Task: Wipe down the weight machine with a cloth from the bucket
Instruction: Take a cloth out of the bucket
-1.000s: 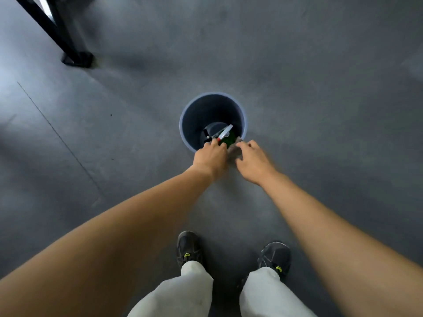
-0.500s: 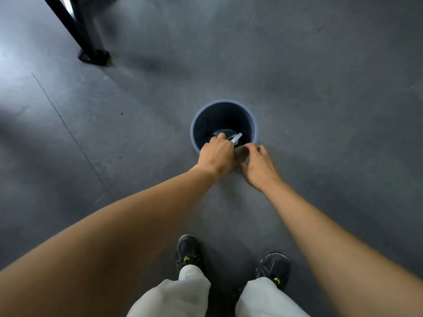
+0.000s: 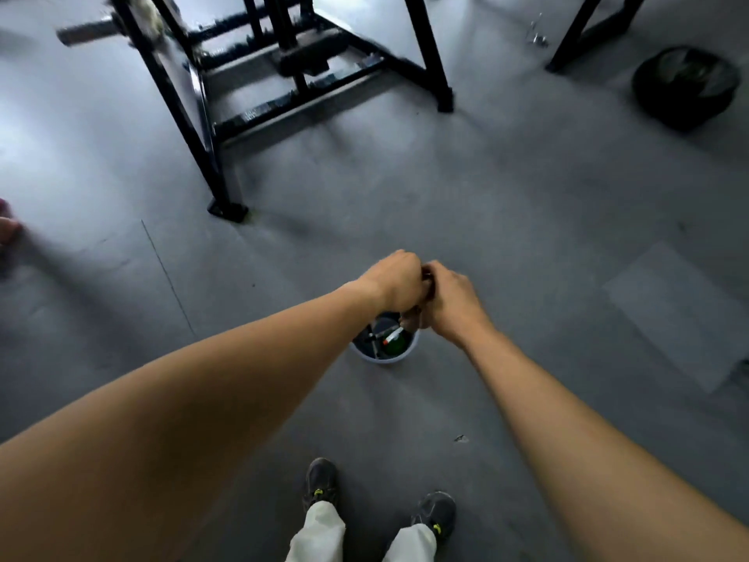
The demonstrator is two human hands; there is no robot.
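Over the bucket on the floor, the left hand and right hand together grip a dark, mostly hidden cloth.

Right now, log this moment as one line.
left hand + right hand: gripping cloth (mostly hidden) above bucket | in bucket: spray bottle | weight machine: untouched

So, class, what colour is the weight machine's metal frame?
Black. The weight machine frame shows best in the head view, the only view.
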